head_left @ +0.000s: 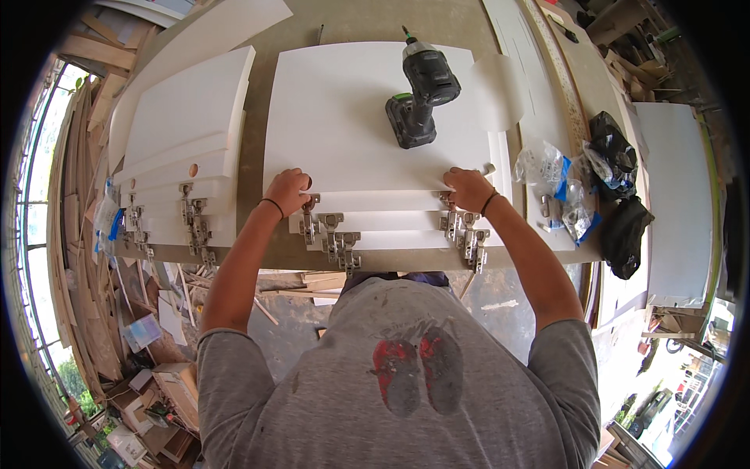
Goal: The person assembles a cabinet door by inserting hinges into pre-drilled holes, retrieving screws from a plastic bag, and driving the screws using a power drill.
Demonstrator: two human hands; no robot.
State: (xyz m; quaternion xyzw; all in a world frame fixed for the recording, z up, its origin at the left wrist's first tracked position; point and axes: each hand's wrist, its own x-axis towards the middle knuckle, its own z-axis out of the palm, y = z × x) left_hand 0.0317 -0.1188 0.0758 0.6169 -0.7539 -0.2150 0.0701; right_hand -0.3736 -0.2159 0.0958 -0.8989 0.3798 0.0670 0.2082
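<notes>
A white panel lies on top of a stack of similar panels in front of me. My left hand is closed at its near left corner, beside a dark round hole. My right hand is closed at the near right part of the same edge; what lies under the fingers of both hands is partly hidden. Metal cabinet hinges stick out toward me below my left hand, and more hinges sit below my right. A black cordless drill stands on the panel, its bit pointing away.
At left, another stack of white panels carries hinges. Clear plastic bags and black plastic bags lie to the right. A small cylindrical piece rests beside my right hand. Wooden boards lean at far left.
</notes>
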